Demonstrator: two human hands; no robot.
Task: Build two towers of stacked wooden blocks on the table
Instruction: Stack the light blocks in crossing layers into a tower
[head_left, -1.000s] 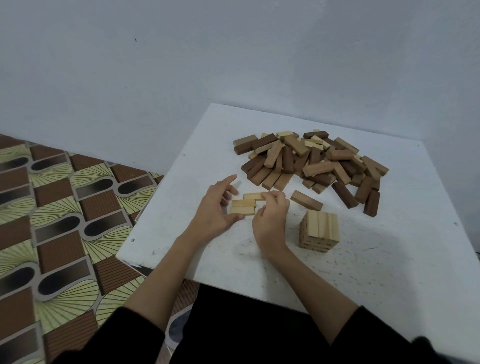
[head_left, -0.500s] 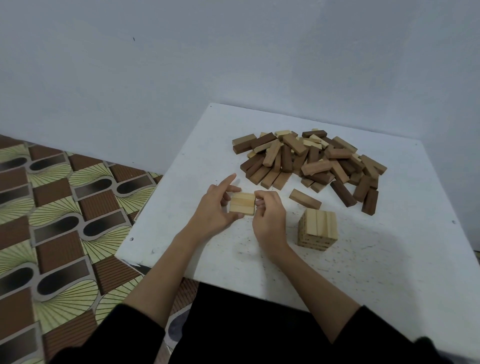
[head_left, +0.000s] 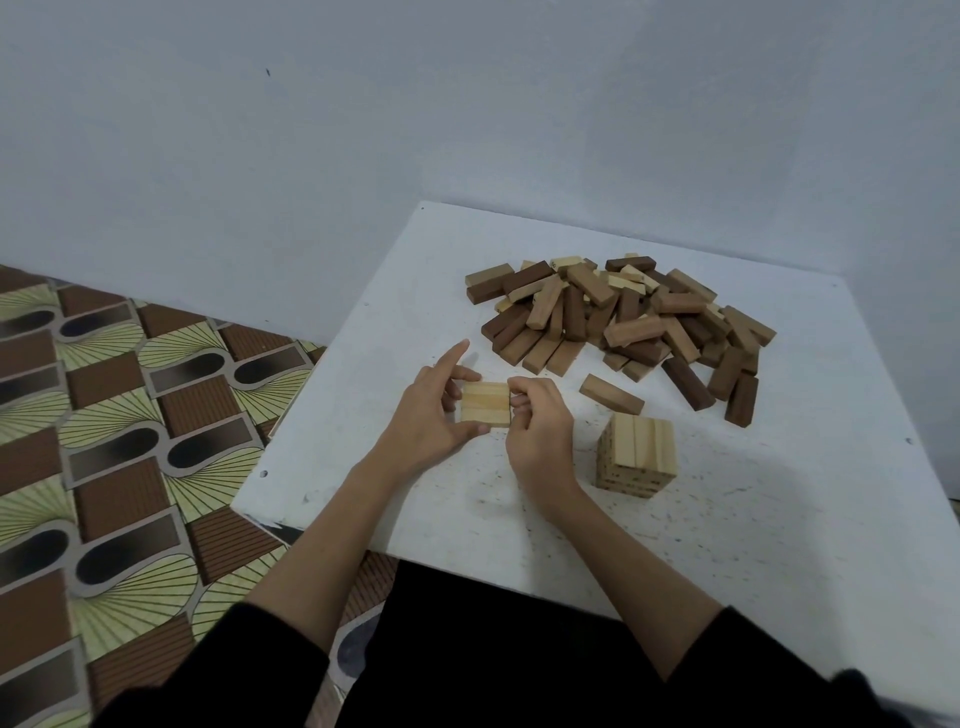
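A flat layer of pale wooden blocks (head_left: 485, 404) lies side by side on the white table (head_left: 779, 519), squeezed between my two hands. My left hand (head_left: 434, 415) holds its left end with thumb and fingers, index finger pointing up. My right hand (head_left: 540, 431) grips its right end with curled fingers. To the right stands a short tower of pale blocks (head_left: 636, 454), several layers high. A large loose pile of light and dark brown blocks (head_left: 623, 317) lies behind.
A single brown block (head_left: 612, 394) lies alone between the pile and the tower. The table's left edge drops to a patterned floor (head_left: 130, 441). A grey wall (head_left: 467, 104) stands behind the table.
The pale blocks, spread and staggered a second ago, have been pushed together into one tight square layer between my hands.
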